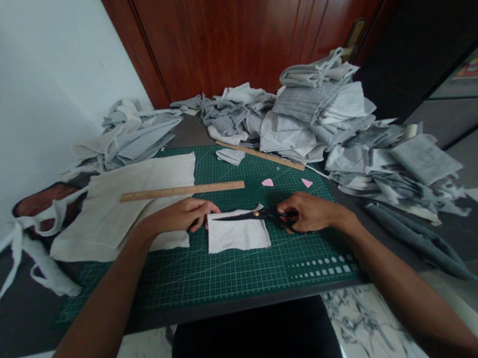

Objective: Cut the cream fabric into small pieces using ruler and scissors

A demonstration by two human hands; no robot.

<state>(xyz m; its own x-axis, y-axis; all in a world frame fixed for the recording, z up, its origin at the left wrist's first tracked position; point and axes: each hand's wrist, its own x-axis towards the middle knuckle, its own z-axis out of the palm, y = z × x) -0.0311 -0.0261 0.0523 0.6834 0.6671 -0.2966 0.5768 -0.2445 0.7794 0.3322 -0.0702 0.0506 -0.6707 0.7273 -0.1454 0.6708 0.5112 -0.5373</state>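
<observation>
My right hand (311,210) is closed round the handles of black scissors (257,215), whose blades point left across the upper part of a small white cloth piece (238,236). A narrow strip along the cloth's top edge curls up above the blades. My left hand (201,210) pinches the cloth's upper left corner near the blade tips. Beneath the cloth lies a green cutting mat (242,272). A wooden ruler (183,191) rests just beyond my left hand, partly over a large off-white cloth (150,176).
Heaps of grey and white fabric (318,110) stand at the back and right. Another fabric pile (127,135) sits back left. A second wooden ruler (262,155) slants near two pink chalk-like pieces (268,183). Fabric scraps (363,321) litter the floor.
</observation>
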